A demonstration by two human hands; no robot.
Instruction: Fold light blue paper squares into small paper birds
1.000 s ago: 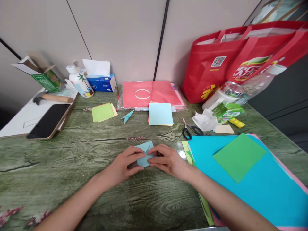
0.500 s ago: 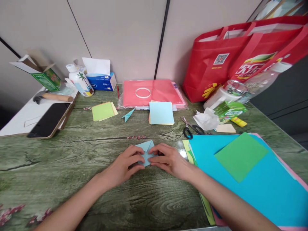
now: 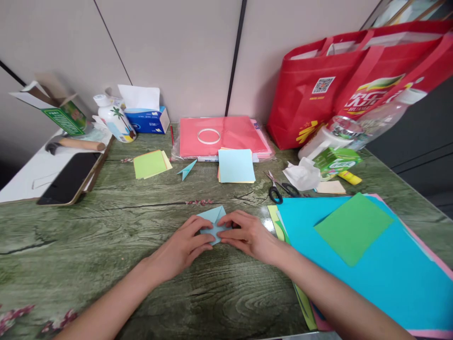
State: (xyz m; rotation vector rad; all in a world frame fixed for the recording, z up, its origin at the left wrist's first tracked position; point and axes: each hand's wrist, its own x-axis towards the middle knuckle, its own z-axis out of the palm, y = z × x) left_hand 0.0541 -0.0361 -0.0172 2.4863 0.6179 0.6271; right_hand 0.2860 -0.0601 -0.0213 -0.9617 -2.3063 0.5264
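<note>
A small piece of light blue folded paper [image 3: 214, 215] lies on the green wood-patterned table, its upper edge showing a raised triangular flap. My left hand [image 3: 187, 241] grips its left side, fingers curled and tips on the paper. From the right, my right hand [image 3: 247, 234] pinches the opposite side with thumb and fingers. Both hands cover much of the sheet's lower part. Beyond them sit a small folded blue-green paper piece [image 3: 186, 170] and a stack of light blue square paper [image 3: 236, 165].
Scissors [image 3: 278, 186] and a crumpled tissue [image 3: 302, 174] lie right of the paper stack. Large blue sheets [image 3: 318, 255] with a green square [image 3: 354, 228] cover the right side. A phone [image 3: 71, 178] lies left; red bags [image 3: 307, 89] stand behind.
The fingers of my left hand have shifted slightly on the folded paper. My right hand stays nearly in place. The whole view has moved a little.
</note>
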